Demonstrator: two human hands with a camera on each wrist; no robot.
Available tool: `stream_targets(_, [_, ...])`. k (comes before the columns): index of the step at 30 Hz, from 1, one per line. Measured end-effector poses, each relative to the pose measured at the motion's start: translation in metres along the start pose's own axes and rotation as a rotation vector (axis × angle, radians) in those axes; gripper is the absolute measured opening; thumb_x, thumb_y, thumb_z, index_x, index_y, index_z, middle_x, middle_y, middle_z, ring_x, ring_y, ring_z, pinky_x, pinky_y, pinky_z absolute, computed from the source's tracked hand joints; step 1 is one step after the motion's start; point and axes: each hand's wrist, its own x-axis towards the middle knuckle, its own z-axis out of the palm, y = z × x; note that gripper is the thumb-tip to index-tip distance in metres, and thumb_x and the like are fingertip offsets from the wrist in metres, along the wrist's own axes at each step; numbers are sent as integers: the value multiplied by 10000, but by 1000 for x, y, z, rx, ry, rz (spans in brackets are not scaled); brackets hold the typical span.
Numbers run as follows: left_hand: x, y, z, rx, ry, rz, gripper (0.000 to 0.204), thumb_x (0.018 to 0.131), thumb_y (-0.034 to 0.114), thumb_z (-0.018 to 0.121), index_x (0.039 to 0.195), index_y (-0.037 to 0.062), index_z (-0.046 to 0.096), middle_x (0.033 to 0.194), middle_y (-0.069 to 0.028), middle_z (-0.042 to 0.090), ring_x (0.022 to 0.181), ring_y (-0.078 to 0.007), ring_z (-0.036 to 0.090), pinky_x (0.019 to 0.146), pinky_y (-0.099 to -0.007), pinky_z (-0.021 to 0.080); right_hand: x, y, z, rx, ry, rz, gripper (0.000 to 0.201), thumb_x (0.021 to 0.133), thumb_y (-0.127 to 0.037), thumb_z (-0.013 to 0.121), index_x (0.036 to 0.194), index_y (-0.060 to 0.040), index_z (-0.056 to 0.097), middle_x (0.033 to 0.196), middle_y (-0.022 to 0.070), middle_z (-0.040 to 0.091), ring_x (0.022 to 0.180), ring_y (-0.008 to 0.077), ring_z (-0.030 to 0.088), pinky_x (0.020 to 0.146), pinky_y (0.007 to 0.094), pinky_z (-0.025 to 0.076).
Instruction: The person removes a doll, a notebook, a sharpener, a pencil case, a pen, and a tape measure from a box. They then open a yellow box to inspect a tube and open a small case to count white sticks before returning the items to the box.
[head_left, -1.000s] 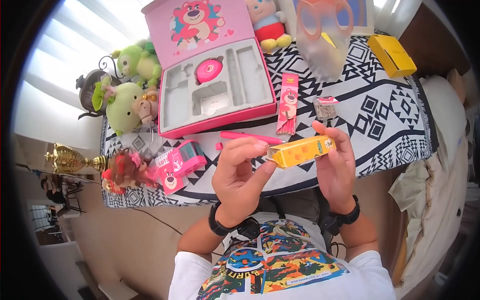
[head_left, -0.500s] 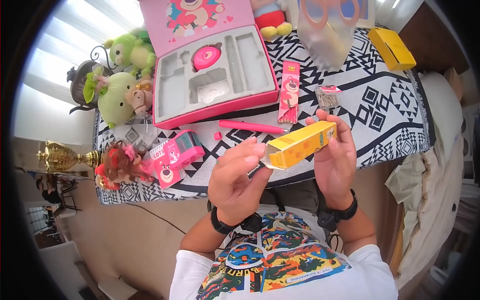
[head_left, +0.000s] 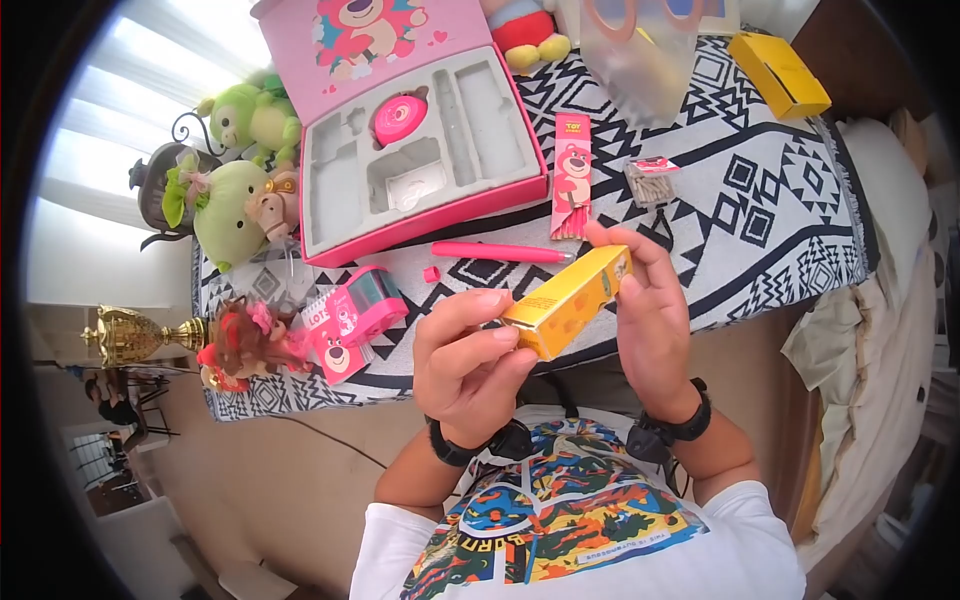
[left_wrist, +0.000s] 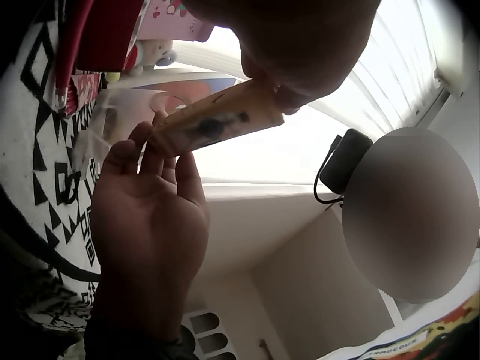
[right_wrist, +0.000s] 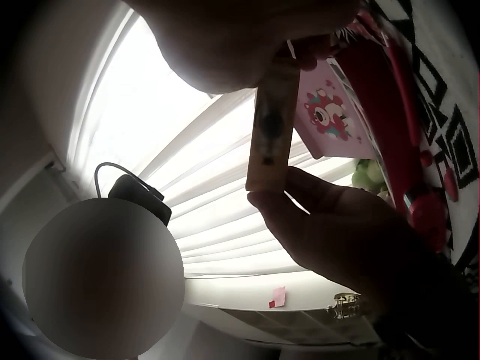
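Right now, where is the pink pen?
In the head view the pink pen lies on the patterned cloth, between the pink box and the raised hands.

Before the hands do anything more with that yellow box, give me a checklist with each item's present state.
1. Right hand grips the yellow box: ok.
2. Left hand holds the box's near end: ok.
3. Near-end flap closed: cannot tell.
4. Box held above the table's patterned cloth, not resting on it: ok.
5. Pink pen lies apart from the hands: ok.
6. Contents of the box: cannot tell.

white printed t-shirt (head_left: pixel 570 530), black wristbands (head_left: pixel 672 428)
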Motion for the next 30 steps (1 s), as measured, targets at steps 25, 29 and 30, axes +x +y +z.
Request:
stream_targets(25, [137, -39, 55, 102, -192, -160, 525, 926, 168, 723, 1383, 2, 522, 1294, -149, 596, 1182, -256, 585, 975, -382, 486, 228, -153, -56, -1162, 63, -103, 429, 875, -179, 733, 1215, 57, 619, 860, 137, 727, 705, 164, 736, 662, 283, 617])
stream_targets(29, [107, -28, 40, 88, -211, -208, 505, 916, 131, 719, 1366, 2, 530, 1280, -141, 587, 1187, -254, 584, 972, -381, 491, 261, -155, -35, -1480, -1, 11, 375, 837, -138, 695, 1146, 64, 630, 825, 159, 718, 661, 194, 738, 631, 297, 620])
stream_targets(30, [101, -24, 35, 87, -202, -210, 505, 916, 131, 719, 1366, 2, 530, 1280, -141, 587, 1187, -254, 584, 972, -381, 491, 271, -151, -33, -1574, -3, 70, 323, 816, -110, 678, 1083, 68, 644, 810, 164, 714, 644, 209, 735, 610, 305, 615])
